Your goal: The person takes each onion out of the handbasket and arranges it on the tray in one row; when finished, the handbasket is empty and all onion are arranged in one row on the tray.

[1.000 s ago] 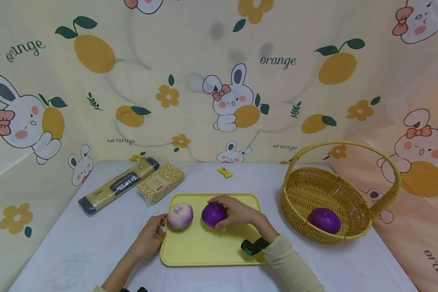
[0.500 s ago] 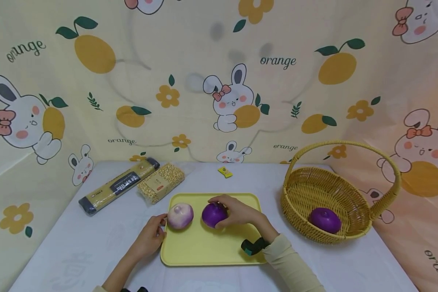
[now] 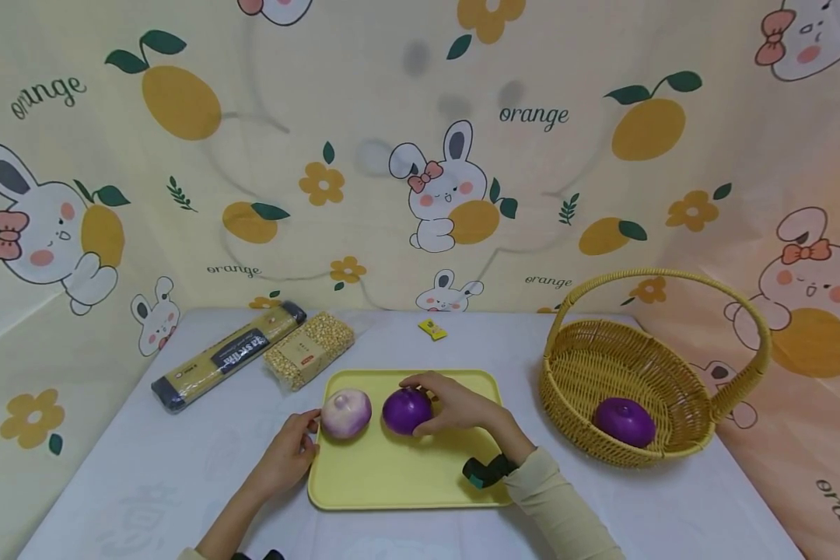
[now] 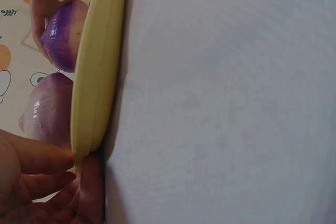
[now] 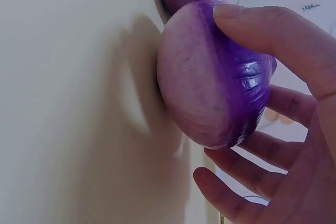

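Note:
My right hand curves round the right side of a dark purple onion on the yellow tray. In the right wrist view the thumb touches the top of the glossy onion, and the lower fingers spread apart beside it. To its left on the tray sits a paler, white-and-purple onion. My left hand is at the tray's left edge, close to that pale onion. Its fingers pinch the tray rim in the left wrist view.
At right stands a wicker basket with a tall handle and another purple onion inside. Behind the tray on the left lie a long noodle packet and a bag of yellow kernels. A small yellow packet lies at the back.
The dark purple onion has shifted slightly left, towards the pale one, while the right hand stays nearly in place. The left hand has not moved.

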{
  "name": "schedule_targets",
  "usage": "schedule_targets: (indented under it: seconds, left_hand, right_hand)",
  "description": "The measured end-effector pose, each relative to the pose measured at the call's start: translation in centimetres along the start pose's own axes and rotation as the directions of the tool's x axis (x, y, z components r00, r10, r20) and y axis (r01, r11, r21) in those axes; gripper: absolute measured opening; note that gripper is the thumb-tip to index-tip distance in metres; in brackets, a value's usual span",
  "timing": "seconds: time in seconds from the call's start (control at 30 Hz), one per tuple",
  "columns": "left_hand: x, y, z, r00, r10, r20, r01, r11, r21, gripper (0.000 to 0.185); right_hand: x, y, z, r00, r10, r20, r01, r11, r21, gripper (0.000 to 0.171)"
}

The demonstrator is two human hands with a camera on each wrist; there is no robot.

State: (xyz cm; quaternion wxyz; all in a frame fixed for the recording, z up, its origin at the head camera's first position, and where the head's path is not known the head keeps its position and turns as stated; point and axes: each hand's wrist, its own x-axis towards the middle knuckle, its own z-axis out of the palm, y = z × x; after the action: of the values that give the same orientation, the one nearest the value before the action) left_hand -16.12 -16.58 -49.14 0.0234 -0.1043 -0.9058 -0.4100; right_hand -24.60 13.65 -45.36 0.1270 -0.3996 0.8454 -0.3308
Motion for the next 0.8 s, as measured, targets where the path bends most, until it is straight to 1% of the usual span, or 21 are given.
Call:
schedule_targets:
  seconds: [0.43,0.63,0.8]
  left_hand:
    - [0.04,0.01,0.02,1.0,-0.018,0.003,0.018,0.999,-0.026,0.049]
    - [-0.01,0.15,0.02,1.0,-0.012,-0.004,0.012,1.0,-0.019,0.048]
    - [-0.02,0.24,-0.08,1.0,-0.029,0.01,0.029,0.999,-0.024,0.048]
  right_hand:
    - [-0.06,0.13,-0.11,1.0,0.005,0.007,-0.005,1.0,0.02,0.073]
    - [-0.12,0.08,-0.15,1.0,0.017,0.009,-0.017,1.0,0.022,0.072]
    - [-0.16,0.09,-0.21,1.0,0.019,0.007,-0.019,0.999,0.027,0.073]
